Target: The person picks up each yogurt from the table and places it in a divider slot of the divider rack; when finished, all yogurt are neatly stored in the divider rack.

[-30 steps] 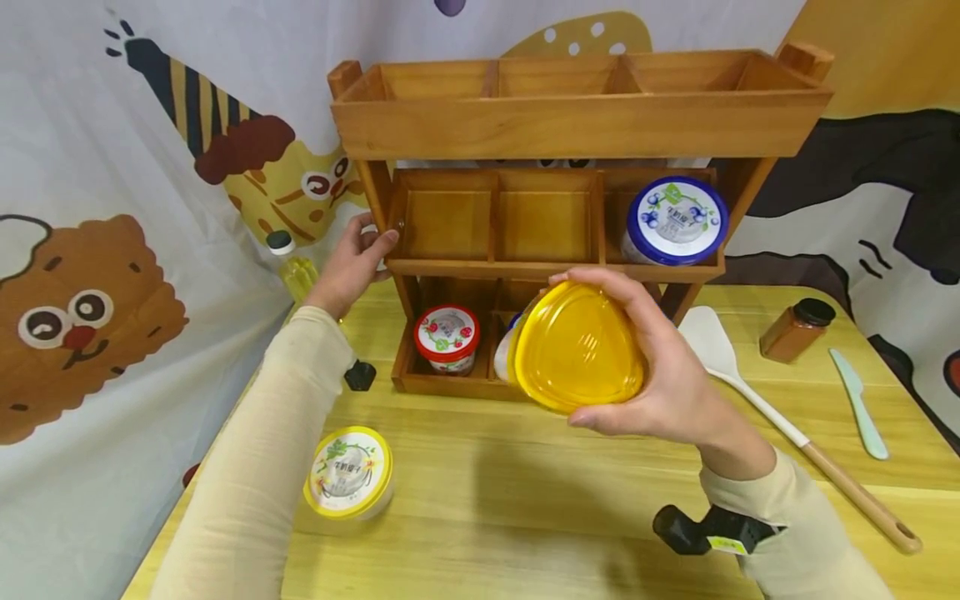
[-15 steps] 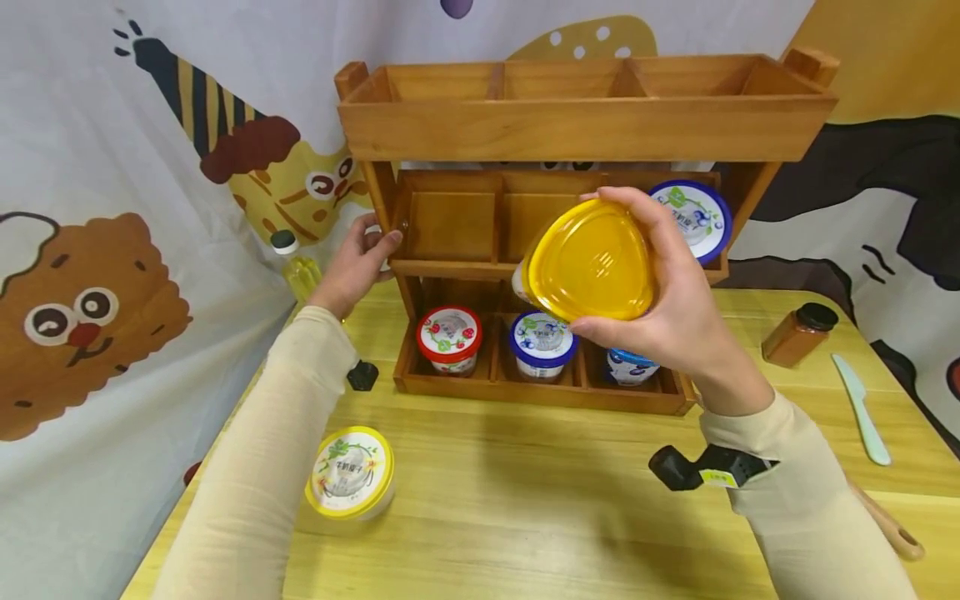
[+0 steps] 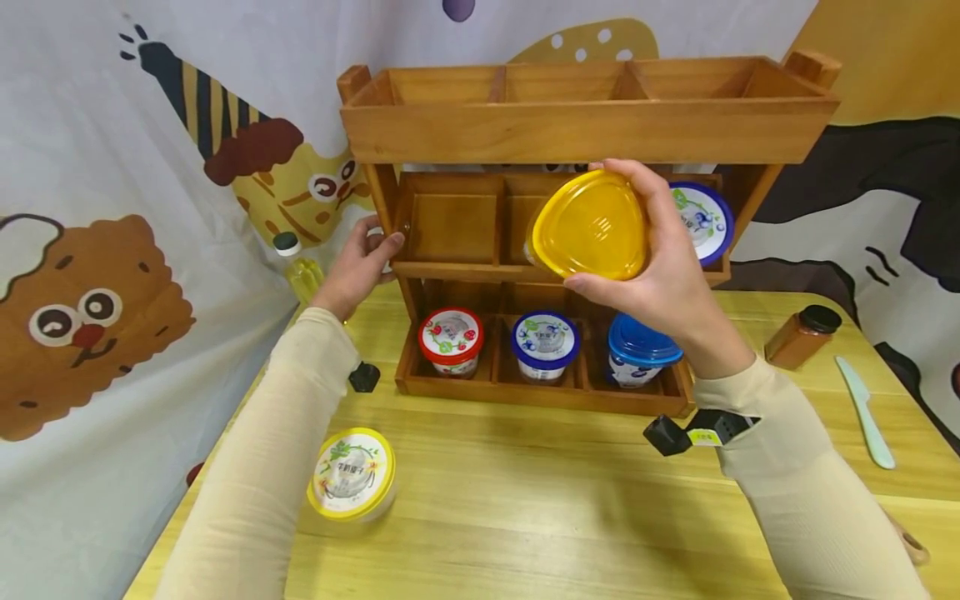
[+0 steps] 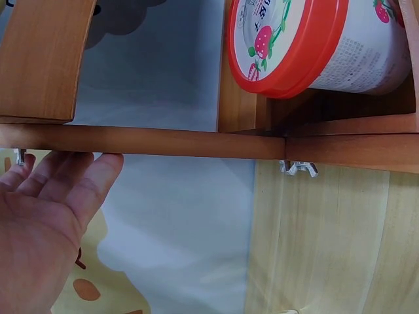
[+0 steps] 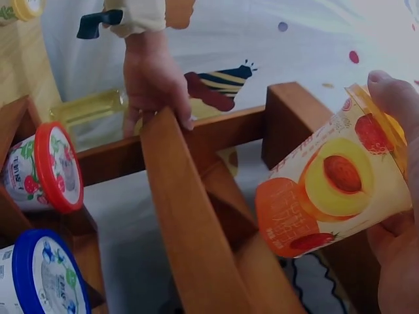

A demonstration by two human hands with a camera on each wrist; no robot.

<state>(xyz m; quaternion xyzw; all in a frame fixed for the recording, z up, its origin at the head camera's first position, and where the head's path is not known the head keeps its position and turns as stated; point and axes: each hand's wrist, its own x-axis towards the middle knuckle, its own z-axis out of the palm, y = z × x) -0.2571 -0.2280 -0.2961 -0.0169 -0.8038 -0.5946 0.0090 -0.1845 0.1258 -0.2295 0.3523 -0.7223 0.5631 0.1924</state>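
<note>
While the left hand (image 3: 358,268) grips the left side of the wooden rack (image 3: 585,129), thumb showing at the front, the right hand (image 3: 660,242) grasps the peach cup (image 3: 592,225) around its lid end, holding it up in front of the rack's middle tier. The cup isn't seated; can't tell if it touches the rack. Filling looks over half done, as a judgement: four containers sit in the rack. Bottom tier has the strawberry tub (image 3: 452,337) left, small blueberry tub (image 3: 546,340) middle, blue-lidded cup (image 3: 641,350) right. Middle tier has the large blueberry tub (image 3: 708,221) in its right compartment, partly hidden by the right hand. Left over, apparently: peach cup not set down, plus maybe the yellow-lidded tub (image 3: 351,475), which stands untouched on the counter (image 3: 480,500) in front of the rack, toward its left. Spice jar (image 3: 802,337) and green knife (image 3: 862,412), right of the rack, seem uninvolved.
</note>
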